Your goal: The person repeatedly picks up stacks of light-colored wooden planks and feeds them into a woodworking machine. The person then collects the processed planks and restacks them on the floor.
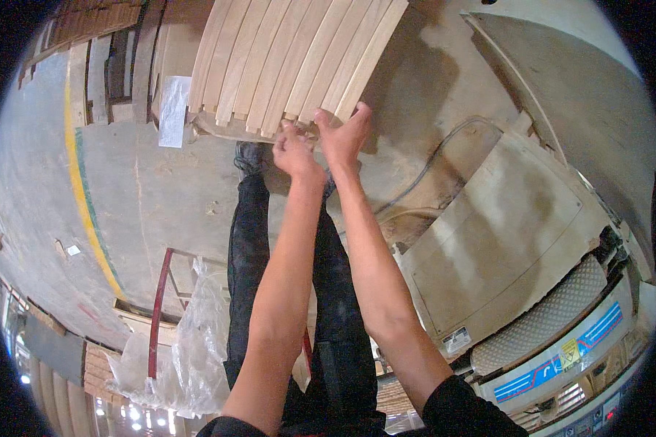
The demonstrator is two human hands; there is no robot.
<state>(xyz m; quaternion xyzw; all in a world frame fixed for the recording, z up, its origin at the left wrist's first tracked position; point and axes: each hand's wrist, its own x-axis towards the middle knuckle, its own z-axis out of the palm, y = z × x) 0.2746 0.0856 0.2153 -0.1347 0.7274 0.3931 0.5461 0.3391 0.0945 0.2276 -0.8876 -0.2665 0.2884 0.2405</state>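
- Slats of pale wood (291, 62) lie stacked side by side in the head view, their near ends right at the fingertips of both hands, above and beyond them in the picture.
- Left hand (293, 151) sits at the end of the stack, fingers curled against the slat ends; whether they truly grip 1 slat or only press on it, I cannot tell.
- Right hand (345, 135) is just beside the left, thumb spread out to the right, fingers (326, 120) hooked over the end of 1 of the slats, seemingly grasping it.
- Step in hand, as I judge it: taking hold of 1 slat at the stack's near end; drawing it free would call for a firm pinch and a straight pull toward the body, so the neighbours stay put.
- Count: 2 hands, roughly 10 slats showing on top, more beneath them, number unclear.
- Machine housing (488, 240), grey and dusty, lies to the right of the fingers, well apart; plastic sheeting (189, 342) on a red frame lies far below them, near the left elbow.
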